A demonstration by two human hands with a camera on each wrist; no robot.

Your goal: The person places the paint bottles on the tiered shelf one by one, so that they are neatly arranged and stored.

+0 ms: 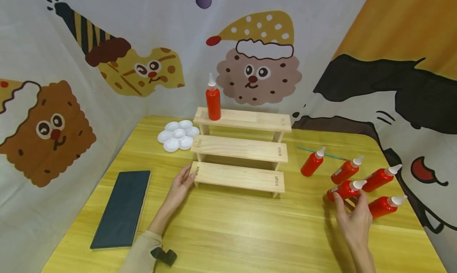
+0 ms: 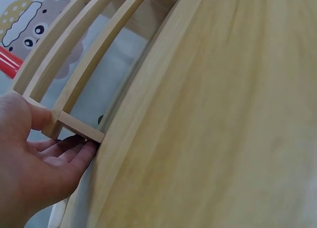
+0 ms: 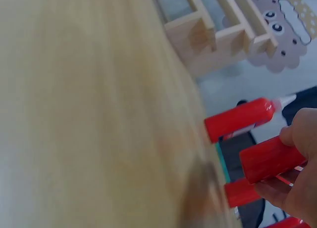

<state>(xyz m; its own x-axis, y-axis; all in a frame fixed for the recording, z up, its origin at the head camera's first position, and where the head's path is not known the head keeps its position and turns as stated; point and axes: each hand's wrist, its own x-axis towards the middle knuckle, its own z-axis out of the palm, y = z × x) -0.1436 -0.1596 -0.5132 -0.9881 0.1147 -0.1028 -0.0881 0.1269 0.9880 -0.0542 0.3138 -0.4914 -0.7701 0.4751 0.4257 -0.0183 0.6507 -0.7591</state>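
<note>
My right hand point(image 1: 355, 221) pinches a red squeeze bottle point(image 1: 344, 190) with a white nozzle cap; in the right wrist view the bottle's base point(image 3: 270, 158) hangs clear of the table. Several matching bottles stand around it, including one red bottle point(image 1: 312, 164) nearer the rack. With thumb and fingers, my left hand point(image 1: 181, 185) grips the left end of the lowest step of a three-tier wooden rack point(image 1: 239, 175). Its fingers point(image 2: 81, 156) lie around the step's leg in the left wrist view. Another red bottle point(image 1: 214, 102) stands upright on the top tier's left end.
A white flower-shaped paint palette point(image 1: 171, 145) lies left of the rack. Farther left is a dark flat rectangular board point(image 1: 121, 209). A thin teal paintbrush point(image 1: 307, 149) lies behind the right-hand bottles. A printed cloth point(image 1: 171, 11) hangs around the wooden table point(image 1: 250, 233).
</note>
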